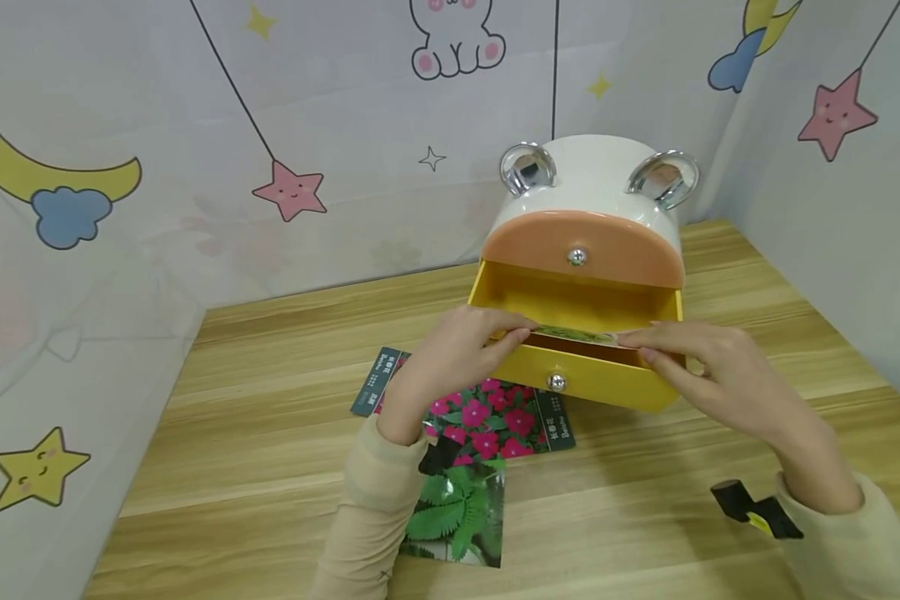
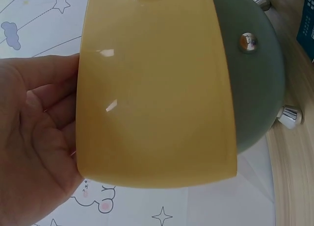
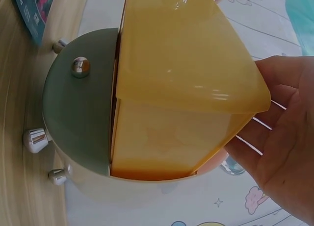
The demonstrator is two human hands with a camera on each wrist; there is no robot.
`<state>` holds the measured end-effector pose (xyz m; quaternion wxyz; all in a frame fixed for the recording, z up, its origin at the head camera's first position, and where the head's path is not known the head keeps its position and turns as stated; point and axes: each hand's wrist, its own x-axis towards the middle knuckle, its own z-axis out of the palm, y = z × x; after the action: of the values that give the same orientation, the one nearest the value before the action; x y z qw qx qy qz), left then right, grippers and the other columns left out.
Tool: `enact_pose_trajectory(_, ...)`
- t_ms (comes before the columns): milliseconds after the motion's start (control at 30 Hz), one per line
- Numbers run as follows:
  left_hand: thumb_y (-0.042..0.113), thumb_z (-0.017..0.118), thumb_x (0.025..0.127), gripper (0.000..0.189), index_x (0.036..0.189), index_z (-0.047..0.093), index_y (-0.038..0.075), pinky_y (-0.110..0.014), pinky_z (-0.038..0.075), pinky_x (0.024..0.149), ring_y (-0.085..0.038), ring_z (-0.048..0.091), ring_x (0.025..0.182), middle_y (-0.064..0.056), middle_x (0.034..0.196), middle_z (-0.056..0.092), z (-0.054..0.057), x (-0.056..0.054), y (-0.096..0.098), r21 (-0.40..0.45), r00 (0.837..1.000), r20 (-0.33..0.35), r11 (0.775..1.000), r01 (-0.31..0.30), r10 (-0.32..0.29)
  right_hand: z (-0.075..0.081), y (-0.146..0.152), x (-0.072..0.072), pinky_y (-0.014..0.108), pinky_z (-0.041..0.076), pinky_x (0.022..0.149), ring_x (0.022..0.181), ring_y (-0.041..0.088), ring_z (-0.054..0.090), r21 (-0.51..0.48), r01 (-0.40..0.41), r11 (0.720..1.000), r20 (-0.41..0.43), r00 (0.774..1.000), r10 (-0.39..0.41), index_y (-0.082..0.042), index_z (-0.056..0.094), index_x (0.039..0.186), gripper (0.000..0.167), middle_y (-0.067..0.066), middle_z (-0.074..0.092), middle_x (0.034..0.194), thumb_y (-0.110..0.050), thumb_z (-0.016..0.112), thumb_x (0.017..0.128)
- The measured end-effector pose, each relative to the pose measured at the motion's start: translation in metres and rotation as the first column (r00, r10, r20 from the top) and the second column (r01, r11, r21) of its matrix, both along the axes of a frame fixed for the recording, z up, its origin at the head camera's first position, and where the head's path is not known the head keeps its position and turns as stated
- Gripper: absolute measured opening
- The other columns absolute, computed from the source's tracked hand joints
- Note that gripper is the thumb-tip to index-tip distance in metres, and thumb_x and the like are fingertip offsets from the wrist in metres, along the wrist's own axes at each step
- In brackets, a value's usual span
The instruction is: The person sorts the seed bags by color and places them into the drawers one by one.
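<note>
"Across the front of the pulled-out yellow drawer [image 1: 607, 386], what are the hands at?"

"They hold a thin green-printed card [image 1: 576, 335] between them, over the drawer's opening, just beyond its front. The left hand [image 1: 457, 354] pinches its left end with thumb and forefinger; the right hand [image 1: 727, 375] pinches the right end likewise."

"So the fingers are nearly together?"

"At the tips, yes, with the card between. Neither wrist view shows the pinch: the drawer's front stands in the way."

"Any writing?"

"On the flower print [image 1: 487, 417] at the left, dark labels [image 1: 555, 421] stand at both sides. The right one reads 长春花, with a Latin word starting in B beside it; the smaller lines are too fine. I can't tell whether it is one sheet or two, as the left hand covers part."

"What else is about?"

"A leaf picture [image 1: 465, 517] lies nearer on the tabletop [image 1: 270, 400], partly behind the left sleeve [image 1: 378, 500]. The white box [image 1: 592, 167] stands at the far right, chrome ears [image 1: 528, 167] on top. Its orange drawer [image 1: 525, 242] is closed above the yellow one; a green drawer [image 2: 255, 84] with a chrome knob [image 2: 248, 42] is closed below, visible only from the wrists. Behind is a pale wall [image 1: 375, 108] with stars, moons and a cartoon animal."
</note>
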<state>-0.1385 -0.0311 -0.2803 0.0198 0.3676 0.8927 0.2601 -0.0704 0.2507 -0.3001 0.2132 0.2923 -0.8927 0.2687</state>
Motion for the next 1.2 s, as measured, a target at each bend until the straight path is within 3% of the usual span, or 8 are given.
enact_pose_trajectory(233, 0.025, 0.053, 0.099, 0.026, 0.114, 0.072, 0.014, -0.021, 0.04, 0.061, -0.011, 0.052, 0.066, 0.001, 0.103, 0.072, 0.0, -0.001, 0.0, 0.005, 1.0, 0.018, 1.0, 0.004, -0.004, 0.002, -0.001, 0.004, 0.015, 0.038, 0.058, 0.068, -0.003, 0.048, 0.039, 0.046, 0.998, 0.037, 0.998, -0.048, -0.02, 0.073, 0.11, 0.028, -0.006, 0.073, 0.093, -0.006, 0.068, 0.086)
enact_pose_trajectory(433, 0.022, 0.053, 0.099, 0.025, 0.113, 0.071, 0.012, -0.019, 0.038, 0.058, -0.01, 0.046, 0.058, 0.0, 0.08, 0.063, 0.0, -0.006, 0.005, 0.06, 1.0, 0.0, 0.998, 0.009, -0.009, 0.002, -0.001, 0.001, 0.008, 0.04, 0.061, 0.065, -0.001, 0.051, 0.034, 0.042, 0.999, -0.042, 0.998, -0.041, -0.016, 0.073, 0.108, 0.033, -0.012, 0.064, 0.076, 0.004, 0.069, 0.081)
enact_pose_trajectory(600, 0.016, 0.054, 0.098, 0.023, 0.112, 0.071, 0.009, -0.019, 0.044, 0.062, -0.011, 0.05, 0.062, -0.002, 0.09, 0.071, -0.003, -0.009, 0.01, 0.123, 0.993, -0.11, 0.992, -0.022, 0.036, 0.001, -0.003, -0.006, 0.006, 0.042, 0.074, 0.073, 0.012, 0.063, 0.062, 0.066, 0.996, -0.18, 0.982, -0.054, -0.013, 0.073, 0.107, 0.041, -0.01, 0.062, 0.073, 0.012, 0.069, 0.074)
enact_pose_trajectory(800, 0.005, 0.055, 0.096, 0.022, 0.111, 0.071, 0.006, -0.023, 0.056, 0.083, -0.015, 0.069, 0.094, -0.006, 0.108, 0.073, -0.008, -0.013, 0.013, 0.165, 0.968, -0.24, 0.986, -0.037, 0.077, -0.003, -0.005, -0.018, 0.015, 0.047, 0.096, 0.085, 0.029, 0.069, 0.034, 0.05, 0.998, -0.303, 0.952, -0.037, -0.014, 0.073, 0.107, 0.033, 0.006, 0.075, 0.091, 0.006, 0.059, 0.084)
enact_pose_trajectory(867, 0.003, 0.055, 0.095, 0.023, 0.111, 0.071, 0.006, -0.024, 0.056, 0.085, -0.016, 0.069, 0.099, -0.006, 0.108, 0.073, -0.009, -0.014, 0.014, 0.17, 0.961, -0.262, 0.984, -0.044, 0.088, -0.005, -0.004, -0.021, 0.017, 0.051, 0.089, 0.08, 0.028, 0.069, 0.02, 0.034, 0.999, -0.334, 0.942, -0.025, -0.012, 0.074, 0.106, 0.033, 0.008, 0.075, 0.093, 0.005, 0.056, 0.085)
enact_pose_trajectory(933, 0.003, 0.055, 0.095, 0.023, 0.111, 0.071, 0.006, -0.025, 0.056, 0.085, -0.017, 0.069, 0.098, -0.005, 0.108, 0.073, -0.01, -0.015, 0.015, 0.169, 0.954, -0.283, 0.984, -0.054, 0.101, -0.005, -0.004, -0.023, 0.022, 0.053, 0.07, 0.066, 0.022, 0.064, 0.022, 0.031, 0.999, -0.356, 0.934, -0.021, -0.011, 0.074, 0.105, 0.032, 0.009, 0.075, 0.089, 0.006, 0.055, 0.084)
enact_pose_trajectory(1033, 0.004, 0.056, 0.095, 0.022, 0.11, 0.072, 0.007, -0.025, 0.056, 0.084, -0.017, 0.07, 0.096, -0.005, 0.107, 0.074, -0.011, -0.016, 0.018, 0.154, 0.947, -0.301, 0.985, -0.071, 0.115, -0.004, -0.002, -0.024, 0.025, 0.042, 0.049, 0.054, 0.013, 0.048, 0.048, 0.035, 0.998, -0.366, 0.93, -0.015, -0.01, 0.074, 0.103, 0.038, 0.009, 0.075, 0.085, 0.011, 0.059, 0.075)
enact_pose_trajectory(1200, 0.011, 0.056, 0.096, 0.021, 0.111, 0.072, 0.01, -0.026, 0.056, 0.083, -0.016, 0.069, 0.096, -0.003, 0.108, 0.073, -0.011, -0.017, 0.022, 0.088, 0.952, -0.276, 0.99, -0.111, 0.132, 0.0, -0.001, -0.025, 0.015, 0.023, 0.044, 0.051, 0.002, 0.03, 0.123, 0.075, 0.99, -0.282, 0.959, -0.037, -0.013, 0.075, 0.104, 0.041, 0.001, 0.068, 0.071, 0.011, 0.065, 0.073)
